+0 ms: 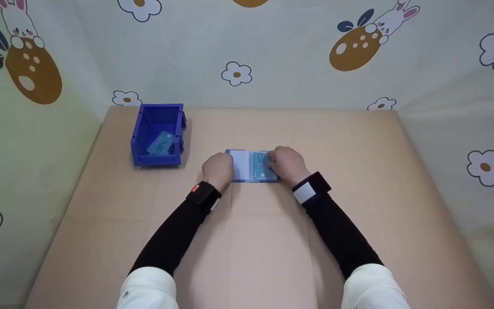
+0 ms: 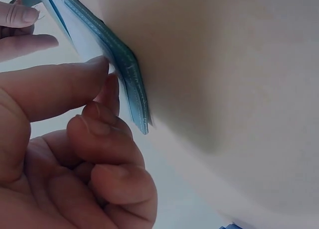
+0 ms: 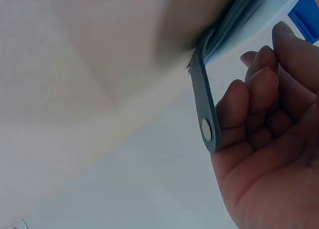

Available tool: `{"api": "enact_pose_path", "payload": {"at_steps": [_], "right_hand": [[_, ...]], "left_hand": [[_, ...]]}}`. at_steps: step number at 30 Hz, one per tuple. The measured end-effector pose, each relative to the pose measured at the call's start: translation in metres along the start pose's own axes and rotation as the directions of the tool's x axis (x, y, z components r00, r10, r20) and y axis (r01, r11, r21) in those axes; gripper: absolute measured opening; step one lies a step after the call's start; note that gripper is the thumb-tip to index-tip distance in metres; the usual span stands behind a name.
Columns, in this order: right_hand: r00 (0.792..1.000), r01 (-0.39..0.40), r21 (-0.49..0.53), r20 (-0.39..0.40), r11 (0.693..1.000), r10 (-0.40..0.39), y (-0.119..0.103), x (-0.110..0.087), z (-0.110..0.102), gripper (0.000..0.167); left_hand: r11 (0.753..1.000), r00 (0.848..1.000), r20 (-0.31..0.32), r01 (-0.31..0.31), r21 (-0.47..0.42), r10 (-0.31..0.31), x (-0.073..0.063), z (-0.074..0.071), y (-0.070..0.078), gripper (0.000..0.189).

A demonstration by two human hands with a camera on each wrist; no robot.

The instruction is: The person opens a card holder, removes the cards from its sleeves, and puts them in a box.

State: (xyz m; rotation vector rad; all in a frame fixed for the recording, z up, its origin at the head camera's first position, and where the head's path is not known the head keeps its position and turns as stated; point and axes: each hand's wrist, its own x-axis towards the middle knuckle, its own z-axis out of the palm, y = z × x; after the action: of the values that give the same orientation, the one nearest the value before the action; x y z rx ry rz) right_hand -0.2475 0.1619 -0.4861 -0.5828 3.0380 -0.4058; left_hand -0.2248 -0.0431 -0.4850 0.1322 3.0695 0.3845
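Observation:
An unfolded card holder (image 1: 242, 166) with a blue cover lies on the table, pale inner sleeve on the left and a teal card (image 1: 259, 165) on the right. My left hand (image 1: 219, 169) pinches its left edge between thumb and forefinger; the left wrist view shows the cover's stitched edge (image 2: 137, 89) close up. Over the right side is my right hand (image 1: 289, 164), fingertips at the card. In the right wrist view its fingers (image 3: 264, 87) are loosely bent, with nothing visible between them. A strap with a snap button (image 3: 205, 107) hangs beside that hand.
At the back left of the table (image 1: 157, 240) stands a blue bin (image 1: 157, 160) holding at least one teal card (image 1: 161, 143). Patterned cloth walls (image 1: 281, 51) rise behind and along both sides.

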Motion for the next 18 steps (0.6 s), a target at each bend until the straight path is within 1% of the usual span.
{"api": "enact_pose_path", "payload": {"at_steps": [5,8,15,18], "right_hand": [[1.000,-0.022,0.009,-0.004,1.000,0.022,0.0067,-0.0017,-0.0006,0.024],[1.000,-0.028,-0.002,0.013,1.000,0.028,0.0094,-0.0021,0.0010,0.024],[0.998,-0.032,-0.035,0.055,0.999,0.034,0.0089,-0.0032,-0.0004,0.032],[0.997,-0.037,-0.032,0.062,0.999,0.039,0.0084,-0.0031,-0.0008,0.033]], "left_hand": [[1.000,1.000,-0.014,-0.016,-0.001,0.016,-0.0011,0.0012,-0.0010,0.019],[1.000,0.999,-0.022,-0.026,-0.006,0.026,-0.0014,0.0005,-0.0015,0.019],[1.000,1.000,0.004,-0.022,-0.019,0.022,-0.0019,-0.0005,-0.0013,0.019],[1.000,1.000,0.001,-0.019,-0.024,0.019,-0.0019,-0.0005,-0.0019,0.019]]}}
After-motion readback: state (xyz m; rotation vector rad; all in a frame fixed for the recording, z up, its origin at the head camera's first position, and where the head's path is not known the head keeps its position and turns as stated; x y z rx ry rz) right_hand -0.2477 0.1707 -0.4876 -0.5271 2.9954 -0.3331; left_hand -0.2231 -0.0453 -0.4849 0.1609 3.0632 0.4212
